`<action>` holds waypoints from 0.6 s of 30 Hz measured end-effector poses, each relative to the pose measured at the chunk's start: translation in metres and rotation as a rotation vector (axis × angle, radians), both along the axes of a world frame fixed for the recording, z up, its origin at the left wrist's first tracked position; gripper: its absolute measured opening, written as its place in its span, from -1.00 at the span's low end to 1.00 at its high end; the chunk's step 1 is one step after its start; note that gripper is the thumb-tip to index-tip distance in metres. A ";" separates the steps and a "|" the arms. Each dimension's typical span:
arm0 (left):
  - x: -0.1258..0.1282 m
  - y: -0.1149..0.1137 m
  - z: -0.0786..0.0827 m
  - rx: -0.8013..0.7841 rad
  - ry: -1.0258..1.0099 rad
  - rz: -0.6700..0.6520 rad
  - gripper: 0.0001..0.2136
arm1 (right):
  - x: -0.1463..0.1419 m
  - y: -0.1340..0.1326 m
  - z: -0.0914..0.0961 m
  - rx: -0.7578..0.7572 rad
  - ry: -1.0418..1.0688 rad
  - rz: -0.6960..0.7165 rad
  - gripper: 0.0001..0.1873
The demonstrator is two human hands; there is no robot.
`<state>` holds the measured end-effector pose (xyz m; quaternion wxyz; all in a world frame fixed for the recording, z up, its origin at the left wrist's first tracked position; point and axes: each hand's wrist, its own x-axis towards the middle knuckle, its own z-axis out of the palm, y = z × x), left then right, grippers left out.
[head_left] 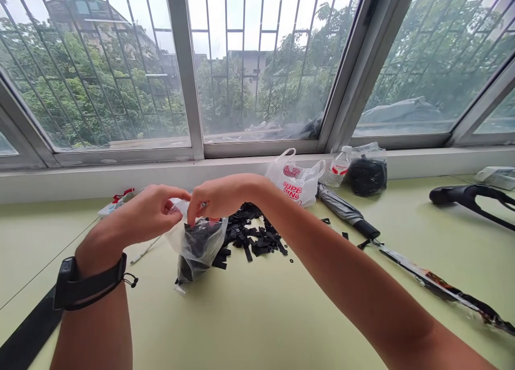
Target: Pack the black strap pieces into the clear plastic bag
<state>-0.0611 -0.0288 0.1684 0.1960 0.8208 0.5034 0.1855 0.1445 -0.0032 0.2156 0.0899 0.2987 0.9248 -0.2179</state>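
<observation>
My left hand (148,214) and my right hand (219,197) both pinch the top edge of a clear plastic bag (197,246) that hangs a little above the green table (257,316). The bag holds several small black parts in its lower half. The fingers of both hands are closed on the bag's opening, close together. Behind the bag a loose pile of black parts (253,233) lies on the table. A black watch (70,284) sits on my left wrist.
A white bag with red print (295,182), a folded grey umbrella (348,212), a plastic bottle (340,166) and a bag of black stuff (368,174) lie by the window sill. A black frame-like object (470,198) and a long wrapped item (446,289) are at right.
</observation>
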 end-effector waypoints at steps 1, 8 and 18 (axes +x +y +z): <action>-0.001 0.000 0.000 -0.002 0.001 -0.002 -0.55 | 0.003 0.001 -0.002 -0.009 0.034 0.006 -0.44; -0.016 -0.002 0.000 -0.078 0.033 -0.042 -0.57 | 0.008 0.008 -0.033 -0.009 0.447 0.053 -0.46; -0.064 -0.007 -0.012 -0.076 0.035 0.135 -0.51 | 0.066 0.011 -0.118 0.251 0.849 -0.318 -0.42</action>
